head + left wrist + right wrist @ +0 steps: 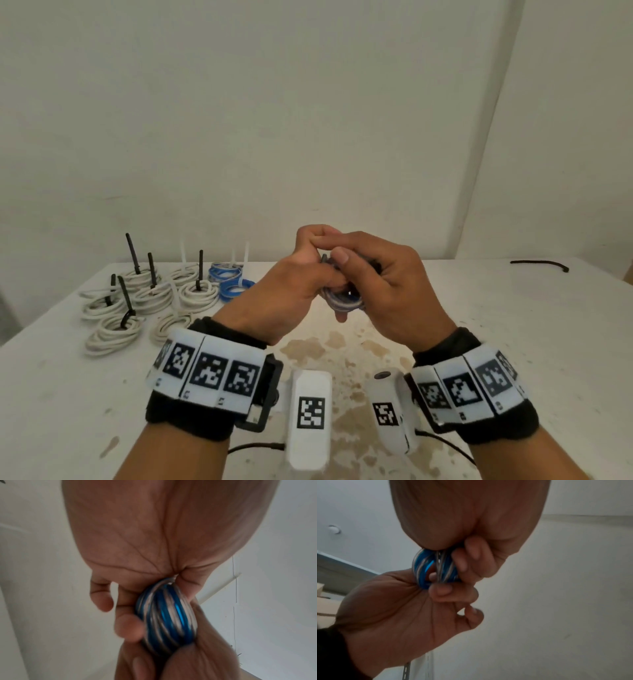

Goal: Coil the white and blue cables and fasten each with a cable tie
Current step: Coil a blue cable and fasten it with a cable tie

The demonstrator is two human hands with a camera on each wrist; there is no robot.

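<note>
Pale walls rise behind a stained white tabletop (445, 325), where finished work sits at the far left: white coils (137, 301) with black ties standing up from them, and blue coils (229, 281) with pale ties. A loose black tie (539, 264) lies well apart at the far right edge.

Above the middle of the tabletop, both hands meet around one small blue-and-white coil (342, 298). The left hand (294, 291) has its fingers curled round one side of the coil, its grip pressed on the wound turns. The right hand (387, 287) curls round the other side, fingertips pinching at the top of the bundle. The right wrist view shows a thin pale ribbed tie (438, 566) running across the turns, with a similar strip hanging lower down.

The step in hand looks like fastening this coil: the tie is round it, though whether its tail is already through the head cannot be told. Next, the tail probably needs pulling snug while the left hand keeps the turns from springing loose.
</note>
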